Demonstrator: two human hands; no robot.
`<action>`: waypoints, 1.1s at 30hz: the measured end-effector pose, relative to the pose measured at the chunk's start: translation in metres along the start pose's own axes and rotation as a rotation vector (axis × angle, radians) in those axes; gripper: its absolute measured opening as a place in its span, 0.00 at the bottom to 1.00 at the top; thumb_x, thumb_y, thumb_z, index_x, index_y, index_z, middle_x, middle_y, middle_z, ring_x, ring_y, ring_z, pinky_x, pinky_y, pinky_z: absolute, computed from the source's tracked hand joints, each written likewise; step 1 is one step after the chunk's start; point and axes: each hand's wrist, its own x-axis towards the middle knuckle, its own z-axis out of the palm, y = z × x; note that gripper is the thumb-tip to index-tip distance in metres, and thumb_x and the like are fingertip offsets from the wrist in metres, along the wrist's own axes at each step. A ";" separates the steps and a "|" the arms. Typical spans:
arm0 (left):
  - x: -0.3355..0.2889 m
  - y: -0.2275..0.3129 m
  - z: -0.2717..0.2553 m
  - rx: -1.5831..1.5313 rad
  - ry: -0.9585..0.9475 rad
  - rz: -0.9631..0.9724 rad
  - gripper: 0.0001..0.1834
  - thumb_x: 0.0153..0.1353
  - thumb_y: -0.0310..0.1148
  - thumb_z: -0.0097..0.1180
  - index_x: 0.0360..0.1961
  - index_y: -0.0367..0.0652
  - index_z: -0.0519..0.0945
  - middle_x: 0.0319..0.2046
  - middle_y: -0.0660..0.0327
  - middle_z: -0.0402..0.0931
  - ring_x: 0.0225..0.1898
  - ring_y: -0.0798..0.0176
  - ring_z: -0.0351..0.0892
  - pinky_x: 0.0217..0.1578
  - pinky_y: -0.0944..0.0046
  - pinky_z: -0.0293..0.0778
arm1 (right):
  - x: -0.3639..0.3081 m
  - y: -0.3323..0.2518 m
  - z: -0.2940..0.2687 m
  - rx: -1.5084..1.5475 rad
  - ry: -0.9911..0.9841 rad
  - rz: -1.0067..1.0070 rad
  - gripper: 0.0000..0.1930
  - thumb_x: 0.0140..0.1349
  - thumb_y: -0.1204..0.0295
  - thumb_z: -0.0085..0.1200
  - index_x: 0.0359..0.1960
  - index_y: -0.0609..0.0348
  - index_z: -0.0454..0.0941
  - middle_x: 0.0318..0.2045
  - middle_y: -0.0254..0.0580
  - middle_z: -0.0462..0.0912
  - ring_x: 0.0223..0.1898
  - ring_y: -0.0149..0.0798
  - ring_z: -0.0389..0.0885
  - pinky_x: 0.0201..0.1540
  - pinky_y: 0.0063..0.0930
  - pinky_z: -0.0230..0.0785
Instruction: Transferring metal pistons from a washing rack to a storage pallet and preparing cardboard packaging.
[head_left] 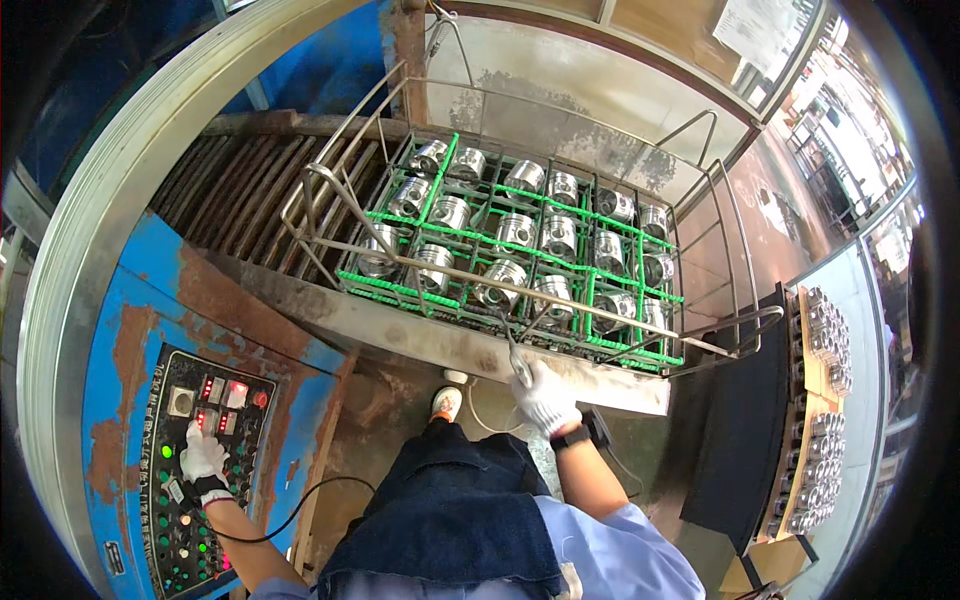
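Observation:
My left hand (204,455), in a white knit glove, reaches over the control panel (262,392) with a fingertip at its lit red displays. It holds nothing that I can see, and some of its fingers are hidden. My right hand (546,398), also gloved in white, is closed on a slim grey tool (518,362) whose thin tip points at the front of a wire basket. The basket (440,268) has a metal frame and green-wrapped dividers. Rows of shiny metal pistons (516,230) sit in its compartments.
The basket stands on a roller conveyor (240,190), behind a pale ledge (450,345). A rusty blue cabinet (120,330) carries the panel. At right, more pistons (824,460) stand on a rack beside a black board (735,430). A black cable (320,485) runs from my left wrist.

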 end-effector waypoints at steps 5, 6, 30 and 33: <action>-0.001 0.010 0.001 -0.031 0.052 0.010 0.26 0.64 0.64 0.52 0.41 0.52 0.77 0.41 0.51 0.77 0.51 0.39 0.72 0.60 0.33 0.62 | 0.028 -0.041 0.023 -0.033 -0.087 -0.130 0.21 0.74 0.48 0.48 0.39 0.52 0.77 0.29 0.53 0.85 0.36 0.60 0.86 0.38 0.50 0.78; -0.003 0.013 0.003 -0.040 0.032 0.001 0.25 0.64 0.63 0.54 0.40 0.52 0.77 0.40 0.51 0.78 0.50 0.39 0.73 0.59 0.33 0.63 | 0.032 -0.052 0.030 0.012 -0.032 -0.183 0.20 0.73 0.48 0.49 0.38 0.52 0.78 0.30 0.53 0.86 0.36 0.59 0.86 0.38 0.50 0.78; -0.002 0.023 0.045 0.256 0.200 0.169 0.26 0.61 0.62 0.63 0.45 0.51 0.82 0.39 0.56 0.84 0.39 0.49 0.84 0.41 0.49 0.78 | 0.116 -0.140 0.098 0.039 -0.270 -0.071 0.21 0.70 0.47 0.52 0.45 0.51 0.80 0.38 0.55 0.88 0.44 0.62 0.86 0.47 0.48 0.78; -0.033 0.012 0.119 0.296 0.147 0.247 0.30 0.59 0.62 0.68 0.47 0.47 0.82 0.41 0.57 0.85 0.35 0.54 0.85 0.35 0.57 0.79 | 0.124 -0.146 0.098 0.072 -0.246 -0.045 0.22 0.70 0.45 0.52 0.45 0.51 0.80 0.37 0.54 0.88 0.42 0.60 0.87 0.44 0.47 0.79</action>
